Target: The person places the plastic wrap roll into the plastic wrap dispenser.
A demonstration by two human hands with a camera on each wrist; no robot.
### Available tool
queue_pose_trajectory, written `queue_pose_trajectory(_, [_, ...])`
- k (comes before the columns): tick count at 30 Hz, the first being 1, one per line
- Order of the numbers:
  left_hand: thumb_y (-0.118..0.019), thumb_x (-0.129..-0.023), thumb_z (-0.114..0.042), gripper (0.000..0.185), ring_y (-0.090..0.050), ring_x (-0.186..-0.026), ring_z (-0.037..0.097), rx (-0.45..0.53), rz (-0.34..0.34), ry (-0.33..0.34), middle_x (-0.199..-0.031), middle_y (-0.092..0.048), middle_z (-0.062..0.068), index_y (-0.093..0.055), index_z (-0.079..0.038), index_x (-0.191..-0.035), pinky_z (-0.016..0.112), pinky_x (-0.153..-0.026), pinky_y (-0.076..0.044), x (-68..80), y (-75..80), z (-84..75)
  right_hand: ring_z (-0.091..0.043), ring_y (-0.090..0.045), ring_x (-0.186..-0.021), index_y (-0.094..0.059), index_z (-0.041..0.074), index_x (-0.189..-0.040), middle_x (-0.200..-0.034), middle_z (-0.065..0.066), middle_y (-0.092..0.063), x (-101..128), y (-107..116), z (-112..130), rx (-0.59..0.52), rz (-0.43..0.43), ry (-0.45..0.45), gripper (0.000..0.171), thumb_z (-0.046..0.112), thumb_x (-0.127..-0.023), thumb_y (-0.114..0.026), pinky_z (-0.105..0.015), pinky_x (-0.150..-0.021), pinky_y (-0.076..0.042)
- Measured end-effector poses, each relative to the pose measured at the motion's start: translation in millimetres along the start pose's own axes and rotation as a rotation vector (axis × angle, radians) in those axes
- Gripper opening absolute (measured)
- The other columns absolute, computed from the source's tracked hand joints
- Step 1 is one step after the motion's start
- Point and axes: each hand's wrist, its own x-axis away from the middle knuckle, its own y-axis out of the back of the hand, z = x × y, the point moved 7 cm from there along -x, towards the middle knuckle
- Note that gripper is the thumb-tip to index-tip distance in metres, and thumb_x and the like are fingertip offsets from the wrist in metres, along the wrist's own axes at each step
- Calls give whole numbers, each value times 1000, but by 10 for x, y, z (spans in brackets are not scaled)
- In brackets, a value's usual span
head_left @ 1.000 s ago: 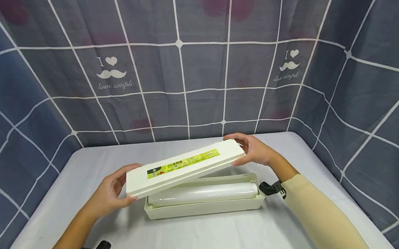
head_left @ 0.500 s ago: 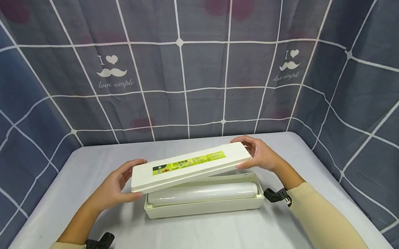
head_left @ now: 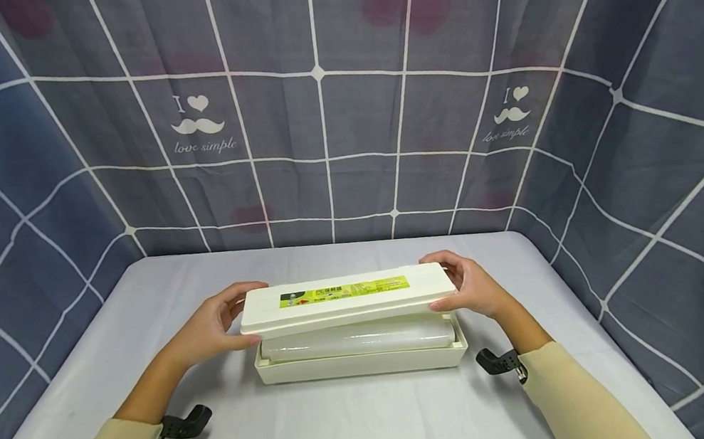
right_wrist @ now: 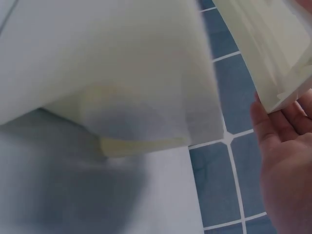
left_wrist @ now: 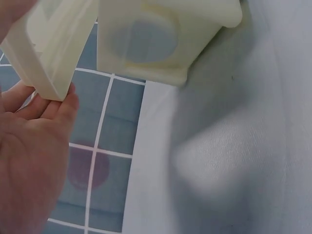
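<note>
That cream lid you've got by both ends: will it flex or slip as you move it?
The lid probably stays stiff: held only at its ends by the left hand and right hand, it shows no sag. Its smooth plastic may be slippery. It likely weighs little.

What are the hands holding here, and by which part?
Both hold the cream lid above the box: the left hand grips its left end, the right hand its right end.

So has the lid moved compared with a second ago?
Yes. The lid has come down and levelled out, now sitting just above the box, held by the left hand and right hand.
</note>
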Motion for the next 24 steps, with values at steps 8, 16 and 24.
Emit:
queue_pose_trajectory(8, [-88, -75, 2, 81, -56, -128, 6, 25, 52, -27, -144, -54, 18, -48, 0, -145, 14, -107, -45, -30, -70, 7, -11, -61, -114, -56, 0, -136, -141, -20, -55, 157, -15, -64, 41, -21, -15, 76, -2, -68, -91, -18, -92, -54])
queue_pose_trajectory(16, [-88, -76, 1, 81, -56, -129, 6, 49, 66, -17, -145, -52, 21, -47, 2, -145, 14, -108, -45, -34, -149, 50, -10, -61, -118, -55, 0, -136, -146, -26, -50, 293, -45, -115, 15, -37, -30, 78, -3, -68, -91, -16, -95, -53])
queue_pose_trajectory(24, [-92, -73, -3, 85, -55, -131, 7, 54, 66, 23, -146, -53, 14, -48, 1, -146, 12, -111, -41, -25, -213, 85, -11, -62, -113, -53, 0, -138, -138, -15, -57, 395, -60, -169, 4, -50, -33, 79, -3, -69, -91, -19, -93, -55])
